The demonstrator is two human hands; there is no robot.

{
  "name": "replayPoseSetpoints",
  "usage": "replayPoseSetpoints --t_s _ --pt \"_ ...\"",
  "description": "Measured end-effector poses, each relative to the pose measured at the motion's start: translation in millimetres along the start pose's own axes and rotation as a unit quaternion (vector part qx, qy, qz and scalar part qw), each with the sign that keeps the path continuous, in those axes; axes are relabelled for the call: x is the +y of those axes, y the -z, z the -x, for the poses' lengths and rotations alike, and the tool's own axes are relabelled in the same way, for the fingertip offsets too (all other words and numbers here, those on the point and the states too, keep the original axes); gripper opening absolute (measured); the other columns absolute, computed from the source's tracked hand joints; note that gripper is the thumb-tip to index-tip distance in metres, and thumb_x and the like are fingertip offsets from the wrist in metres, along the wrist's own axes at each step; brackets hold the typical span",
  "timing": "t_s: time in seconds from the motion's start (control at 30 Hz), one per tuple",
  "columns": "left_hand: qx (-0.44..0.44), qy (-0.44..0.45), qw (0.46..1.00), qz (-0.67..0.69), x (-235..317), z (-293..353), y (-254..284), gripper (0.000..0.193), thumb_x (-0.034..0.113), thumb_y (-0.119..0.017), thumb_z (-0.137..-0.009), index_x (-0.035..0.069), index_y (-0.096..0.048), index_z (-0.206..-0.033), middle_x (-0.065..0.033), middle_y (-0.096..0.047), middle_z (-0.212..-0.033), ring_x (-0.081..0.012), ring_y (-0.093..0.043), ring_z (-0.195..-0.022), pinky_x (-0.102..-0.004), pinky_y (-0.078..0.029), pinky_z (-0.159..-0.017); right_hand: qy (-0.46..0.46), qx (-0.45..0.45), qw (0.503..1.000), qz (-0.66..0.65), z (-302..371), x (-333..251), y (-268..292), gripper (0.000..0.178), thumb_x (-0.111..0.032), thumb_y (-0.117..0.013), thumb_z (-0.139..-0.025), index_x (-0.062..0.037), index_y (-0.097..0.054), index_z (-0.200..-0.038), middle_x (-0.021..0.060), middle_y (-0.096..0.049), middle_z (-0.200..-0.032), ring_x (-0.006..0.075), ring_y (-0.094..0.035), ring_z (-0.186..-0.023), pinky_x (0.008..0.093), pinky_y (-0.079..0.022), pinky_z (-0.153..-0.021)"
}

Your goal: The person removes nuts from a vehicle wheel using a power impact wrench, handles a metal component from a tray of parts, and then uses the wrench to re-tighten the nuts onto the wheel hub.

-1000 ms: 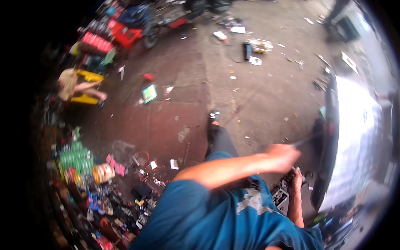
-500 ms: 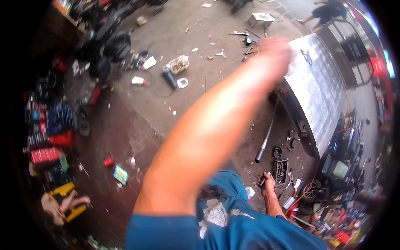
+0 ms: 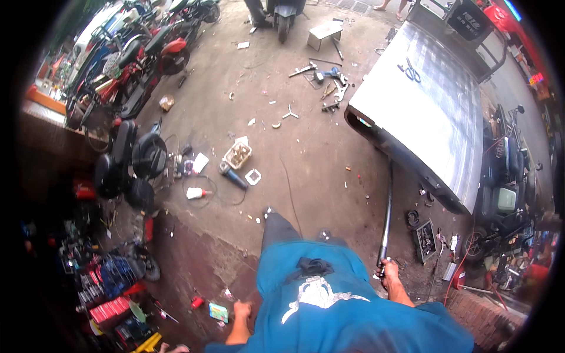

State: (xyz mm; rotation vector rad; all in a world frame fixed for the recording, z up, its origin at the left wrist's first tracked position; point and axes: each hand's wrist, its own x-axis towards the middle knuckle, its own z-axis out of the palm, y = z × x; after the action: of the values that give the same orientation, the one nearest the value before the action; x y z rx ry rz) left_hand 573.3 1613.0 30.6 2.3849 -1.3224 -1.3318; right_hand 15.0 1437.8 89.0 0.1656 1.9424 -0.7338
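L hand (image 3: 242, 309) has been dropped to the left side; ~half a sec ago that arm was swung up across the view, all blur. R hand (image 3: 389, 272) was seen a bit apart from the long bar (image 3: 386, 212) then, now it's lined up w/ the near end. So the bar looks like the thing being handled, w/ the R hand doing the work (judgement call tbh).

Hands rn: R fingers are wrapped round a dark piece (image 3: 381, 271) right at the bar's near end; can't tell if it's joined on. L fingers are loosely curled, nothing visibly held, but the palm's hidden so can't say for sure. A green/blue packet (image 3: 218, 312) is lying on the floor just left of it.

Bar's straight ahead of the R hand, far end hidden at the edge of the cargo bed (image 3: 432, 112). Materials: bar is slim, round, dark w/ a shiny metal stretch nearer the hand; bed is flat bare silver metal w/ cloudy glare. Just right of the R hand a boxy dark tray (image 3: 418, 247) is filled w/ small metal bits. Floor (image 3: 318, 170) is rough, dusty, brownish.
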Motion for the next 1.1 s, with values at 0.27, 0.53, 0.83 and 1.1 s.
replayPoseSetpoints --t_s 0.27,0.53,0.83,1.1 --pt "0.088 0.121 0.979 0.139 197.0 -214.0 158.3 0.017 0.007 -0.061 -0.078 -0.005 -0.059 -0.089 -0.0078 -0.058 -0.066 -0.0123 -0.051 -0.052 -0.0282 -0.040 -0.045 0.063 -0.036 0.997 0.033 -23.4 -112.5 -180.9 0.011 -0.013 -0.058 -0.080 -0.0086 -0.048 -0.083 0.0028 -0.049 -0.064 0.0153 -0.050 -0.049 0.0300 -0.040 -0.039" --pt "0.060 -0.082 0.993 0.059 375.3 -461.5 282.2 0.035 0.015 -0.063 -0.076 -0.007 -0.059 -0.103 -0.0159 -0.065 -0.085 -0.0193 -0.060 -0.074 -0.0303 -0.048 -0.068 0.192 -0.081 0.975 0.071 8.2 -220.4 -327.8 0.020 -0.013 -0.067 -0.075 -0.0070 -0.048 -0.080 0.0004 -0.049 -0.065 0.0094 -0.046 -0.053 0.0261 -0.039 -0.047" --pt "-0.127 -0.111 0.963 -0.210 571.2 -576.3 209.7 0.043 0.033 -0.066 -0.073 0.005 -0.063 -0.106 -0.0157 -0.066 -0.100 -0.0279 -0.062 -0.098 -0.0361 -0.046 -0.085 0.289 -0.173 0.891 0.303 -47.3 -394.8 -446.3 0.050 -0.030 -0.064 -0.077 0.0060 -0.054 -0.110 0.0211 -0.060 -0.108 0.0351 -0.057 -0.103 0.0385 -0.044 -0.088" --pt "-0.160 -0.179 0.918 -0.316 723.3 -637.1 206.8 0.042 0.030 -0.063 -0.078 0.001 -0.058 -0.107 -0.0217 -0.063 -0.101 -0.0361 -0.058 -0.102 -0.0417 -0.045 -0.088 0.293 -0.193 0.849 0.396 -101.0 -463.5 -491.0 0.039 -0.026 -0.057 -0.079 -0.0033 -0.055 -0.111 0.0213 -0.061 -0.103 0.0376 -0.056 -0.101 0.0438 -0.043 -0.088"
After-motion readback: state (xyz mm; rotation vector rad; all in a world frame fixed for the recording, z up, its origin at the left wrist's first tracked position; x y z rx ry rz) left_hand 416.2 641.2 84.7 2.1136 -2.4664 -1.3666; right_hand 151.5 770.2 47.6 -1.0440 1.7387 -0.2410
